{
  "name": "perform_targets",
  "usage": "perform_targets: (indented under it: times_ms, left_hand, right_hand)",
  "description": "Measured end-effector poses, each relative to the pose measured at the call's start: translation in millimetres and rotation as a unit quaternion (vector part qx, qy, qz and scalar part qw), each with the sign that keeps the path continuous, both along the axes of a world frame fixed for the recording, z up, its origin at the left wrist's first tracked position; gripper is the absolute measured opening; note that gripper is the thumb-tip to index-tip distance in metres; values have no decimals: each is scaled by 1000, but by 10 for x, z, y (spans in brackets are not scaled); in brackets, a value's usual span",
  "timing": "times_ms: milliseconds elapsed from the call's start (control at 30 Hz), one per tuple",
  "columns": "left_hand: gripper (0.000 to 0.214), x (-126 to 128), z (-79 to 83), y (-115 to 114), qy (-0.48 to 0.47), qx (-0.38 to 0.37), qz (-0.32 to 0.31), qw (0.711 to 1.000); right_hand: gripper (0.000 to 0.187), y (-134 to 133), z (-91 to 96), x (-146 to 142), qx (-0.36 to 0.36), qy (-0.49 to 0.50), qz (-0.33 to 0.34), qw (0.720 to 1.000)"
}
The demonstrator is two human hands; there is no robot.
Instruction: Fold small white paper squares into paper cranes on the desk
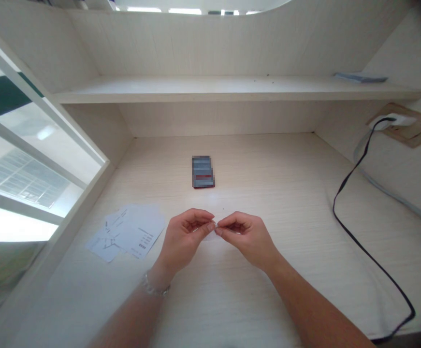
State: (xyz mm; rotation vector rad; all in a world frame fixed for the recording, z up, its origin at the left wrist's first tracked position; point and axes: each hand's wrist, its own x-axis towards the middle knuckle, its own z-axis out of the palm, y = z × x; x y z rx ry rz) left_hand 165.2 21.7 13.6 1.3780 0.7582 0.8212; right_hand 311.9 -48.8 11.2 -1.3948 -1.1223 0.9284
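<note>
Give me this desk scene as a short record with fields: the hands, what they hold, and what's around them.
Surface: pale wood desk with a shelf above
Hands: left hand and right hand, fingertips meeting over the desk
Held: small item pinched from both sides, pale, too small to identify
Wrist: bracelet on the left
Left of hands: papers, overlapping, lying flat
Beyond hands: dark flat object, blurred
Right side: black cable running from a wall plug across the desk
On shelf: thin booklet at the right end
</note>
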Motion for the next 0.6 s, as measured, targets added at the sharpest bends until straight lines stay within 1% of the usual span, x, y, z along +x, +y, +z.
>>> perform_targets:
  times_ms: [133, 233, 400, 600]
  left_hand:
    - [17, 9, -30, 20, 14, -21, -4, 1000]
    - [20, 13, -64, 37, 35, -32, -2, 999]
    - [22, 15, -77, 49, 48, -37, -7, 998]
    - [23, 13, -53, 52, 37, -35, 3, 999]
  right_hand:
    - [15, 50, -44, 13, -49, 85, 22, 995]
    - [17, 76, -67, 13, -71, 111, 29, 991]
    - [19, 82, -73, 10, -77, 115, 23, 990]
    - [18, 86, -65, 7, -61, 96, 18, 993]
